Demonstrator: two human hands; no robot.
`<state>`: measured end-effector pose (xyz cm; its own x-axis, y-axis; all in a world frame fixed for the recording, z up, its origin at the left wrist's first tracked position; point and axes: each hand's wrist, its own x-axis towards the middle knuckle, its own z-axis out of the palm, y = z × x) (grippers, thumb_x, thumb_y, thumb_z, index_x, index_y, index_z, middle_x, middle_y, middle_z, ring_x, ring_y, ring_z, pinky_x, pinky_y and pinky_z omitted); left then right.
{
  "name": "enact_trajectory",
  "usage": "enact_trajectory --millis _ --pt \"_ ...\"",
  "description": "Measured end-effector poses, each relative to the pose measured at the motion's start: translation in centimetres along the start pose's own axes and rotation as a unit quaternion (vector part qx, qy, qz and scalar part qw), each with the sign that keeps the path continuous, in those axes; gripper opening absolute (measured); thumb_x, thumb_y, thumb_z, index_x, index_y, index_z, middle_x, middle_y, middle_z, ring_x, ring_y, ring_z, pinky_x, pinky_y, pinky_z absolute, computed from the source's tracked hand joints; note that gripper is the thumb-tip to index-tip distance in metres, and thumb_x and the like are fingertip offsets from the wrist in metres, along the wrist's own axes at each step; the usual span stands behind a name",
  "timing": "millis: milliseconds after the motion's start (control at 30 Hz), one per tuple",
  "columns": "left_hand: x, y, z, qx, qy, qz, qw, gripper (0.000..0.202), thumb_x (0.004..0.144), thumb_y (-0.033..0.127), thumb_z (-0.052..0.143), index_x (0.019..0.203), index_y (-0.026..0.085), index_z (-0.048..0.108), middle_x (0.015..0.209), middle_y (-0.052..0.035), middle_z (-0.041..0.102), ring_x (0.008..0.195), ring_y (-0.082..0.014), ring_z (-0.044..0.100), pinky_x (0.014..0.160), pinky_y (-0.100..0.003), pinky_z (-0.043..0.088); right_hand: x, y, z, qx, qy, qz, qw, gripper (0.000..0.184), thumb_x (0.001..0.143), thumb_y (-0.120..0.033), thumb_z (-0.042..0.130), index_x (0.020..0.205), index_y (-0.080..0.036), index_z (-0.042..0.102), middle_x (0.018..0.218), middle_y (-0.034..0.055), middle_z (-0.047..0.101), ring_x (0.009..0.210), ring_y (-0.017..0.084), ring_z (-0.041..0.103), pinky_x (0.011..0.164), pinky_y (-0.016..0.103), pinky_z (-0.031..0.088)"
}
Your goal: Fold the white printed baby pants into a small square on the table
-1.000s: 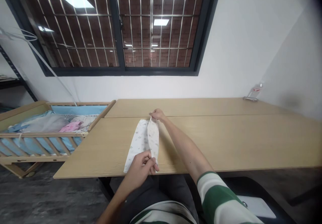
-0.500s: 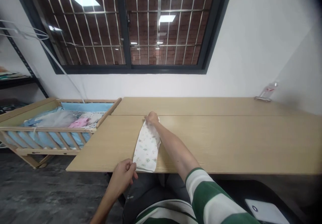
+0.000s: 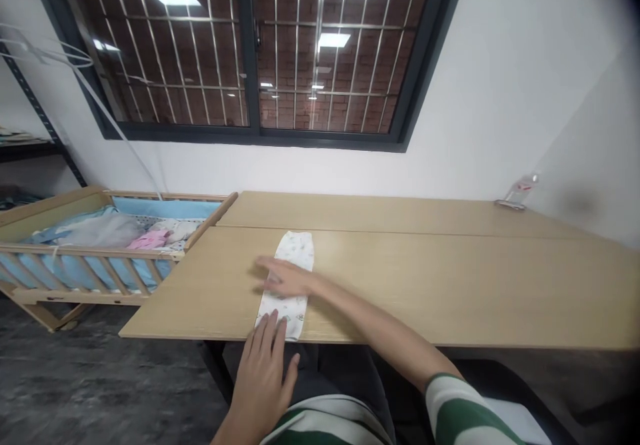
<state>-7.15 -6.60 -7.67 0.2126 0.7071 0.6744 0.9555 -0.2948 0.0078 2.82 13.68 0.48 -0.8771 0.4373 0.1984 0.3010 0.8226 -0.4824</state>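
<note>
A folded white cloth (image 3: 299,248) with a small print lies lengthwise on the wooden table (image 3: 425,285), its near end at the front edge. Across the middle of the cloth reaches my right hand (image 3: 287,277), fingers apart and somewhat blurred, holding nothing. Whether it presses on the cloth or hovers just above, I cannot tell. My left hand (image 3: 265,365) is open, with its fingertips over the cloth's near left corner. Both hands cover parts of the cloth.
To the left stands a wooden crib (image 3: 100,251) with blue lining, holding bedding and a pink cloth (image 3: 150,239). A clear bottle (image 3: 523,190) stands at the table's far right. A white device (image 3: 515,419) lies low at right, and a barred window (image 3: 255,51) is ahead.
My right hand has let go of the cloth's far end and moved nearer, over its middle. My left hand has released the near corner and opened out.
</note>
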Motion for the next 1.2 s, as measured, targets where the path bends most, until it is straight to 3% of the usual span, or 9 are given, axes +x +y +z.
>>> enact_trajectory --millis 100,233,467,667,800,1033,1200 --pt "-1.3 1.0 1.0 0.048 -0.004 -0.016 0.999 0.053 0.091 0.036 0.058 0.140 0.015 0.054 0.139 -0.0190 0.059 0.130 -0.0369 0.053 0.106 -0.049 0.042 -2.9 -3.3 1.6 0.014 -0.106 -0.080 0.991 0.063 0.103 -0.053 0.040 0.159 -0.026 0.030 0.168 0.0055 0.020 0.155 0.021 0.016 0.124 0.035 0.016" --pt "-2.5 1.1 1.6 0.062 -0.020 -0.020 0.998 0.042 0.091 0.038 0.057 0.127 0.018 0.065 0.130 -0.0202 0.064 0.125 -0.0401 0.056 0.102 -0.053 0.043 -5.2 -3.7 3.0 0.021 -0.154 -0.077 0.985 0.061 0.106 -0.052 0.034 0.160 -0.026 0.027 0.167 0.0054 0.018 0.155 0.020 0.013 0.126 0.037 0.011" --pt "-2.4 1.1 1.5 0.062 -0.034 -0.038 0.997 0.052 0.091 0.028 0.058 0.143 0.024 0.055 0.153 -0.0184 0.047 0.138 -0.0411 0.046 0.103 -0.053 0.042 -3.6 2.6 1.8 -0.052 -0.124 0.032 0.990 0.069 0.102 -0.063 0.033 0.161 -0.029 0.022 0.168 0.0035 0.013 0.156 0.023 0.008 0.126 0.043 0.003" --pt "-2.3 1.2 1.6 0.086 -0.037 -0.035 0.995 0.047 0.092 0.026 0.058 0.139 0.025 0.058 0.150 -0.0198 0.051 0.136 -0.0410 0.048 0.100 -0.055 0.045 -0.1 9.0 -0.4 -0.098 -0.083 0.145 0.981 0.074 0.099 -0.070 0.031 0.161 -0.031 0.025 0.168 0.0017 0.012 0.156 0.025 0.006 0.125 0.042 0.002" --pt "-2.3 1.0 1.8 0.090 -0.032 -0.036 0.995 0.046 0.093 0.030 0.059 0.139 0.027 0.059 0.149 -0.0179 0.052 0.136 -0.0397 0.049 0.100 -0.054 0.046 1.2 12.4 -1.8 -0.123 -0.059 0.206 0.969 0.071 0.102 -0.065 0.028 0.161 -0.026 0.023 0.168 0.0039 0.011 0.156 0.026 0.007 0.125 0.043 0.005" --pt "-2.0 1.1 1.8 0.069 -0.027 -0.046 0.996 0.041 0.094 0.035 0.059 0.134 0.028 0.062 0.144 -0.0179 0.057 0.131 -0.0399 0.053 0.099 -0.055 0.046 1.4 15.3 -2.3 -0.124 -0.034 0.189 0.974 0.064 0.105 -0.054 0.028 0.160 -0.022 0.028 0.168 0.0034 0.016 0.156 0.024 0.011 0.125 0.038 0.011" --pt "-0.8 3.0 2.2 0.051 -0.025 -0.047 0.997 0.041 0.094 0.040 0.059 0.134 0.028 0.063 0.139 -0.0187 0.060 0.125 -0.0399 0.056 0.096 -0.057 0.045 0.7 15.8 -2.9 -0.153 -0.020 0.154 0.976 0.057 0.105 -0.043 0.031 0.157 -0.020 0.038 0.165 0.0056 0.027 0.153 0.024 0.023 0.125 0.037 0.016"
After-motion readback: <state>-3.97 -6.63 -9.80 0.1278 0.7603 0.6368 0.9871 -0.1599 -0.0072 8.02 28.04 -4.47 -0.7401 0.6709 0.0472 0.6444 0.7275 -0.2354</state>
